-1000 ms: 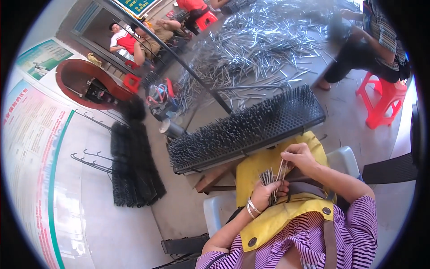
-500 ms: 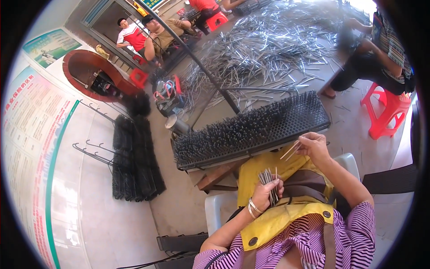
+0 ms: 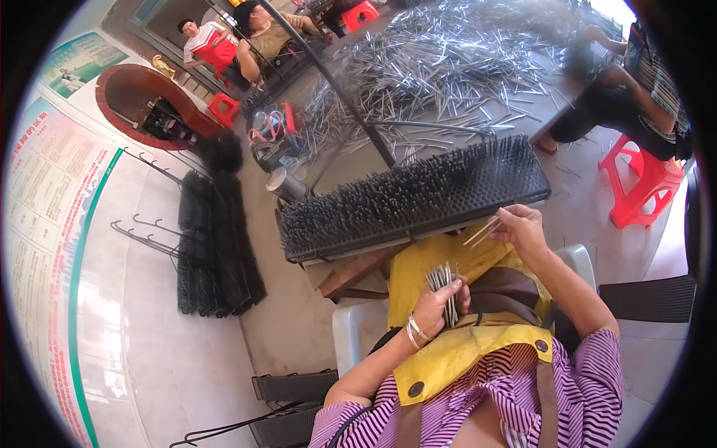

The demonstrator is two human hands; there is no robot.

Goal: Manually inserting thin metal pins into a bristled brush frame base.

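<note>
My left hand [image 3: 432, 310] is closed around a bundle of thin metal rods [image 3: 439, 279], whose upper ends fan out above the thumb. Up and to the right, my right hand [image 3: 526, 233] pinches a few thin rods [image 3: 480, 234] that point down to the left. Just beyond both hands lies a long black perforated rack [image 3: 515, 179]. Dark upright pins [image 3: 373, 201] crowd its left and middle holes, while bare holes show at its right end. A yellow apron [image 3: 418, 261] covers my lap beneath the hands.
A slanting metal post [image 3: 351, 104] rises behind the rack, beside a metal can [image 3: 286, 184]. Loose silvery rods [image 3: 448, 67] form a large heap farther back. Black racks [image 3: 213, 246] lean at the left wall. A person sits on a red stool [image 3: 642, 179] at right; others sit far back.
The view has shifted slightly, so the rack and surroundings appear a little higher and farther left. Both hands keep their hold on the rods, the right one staying near the rack's front edge.
</note>
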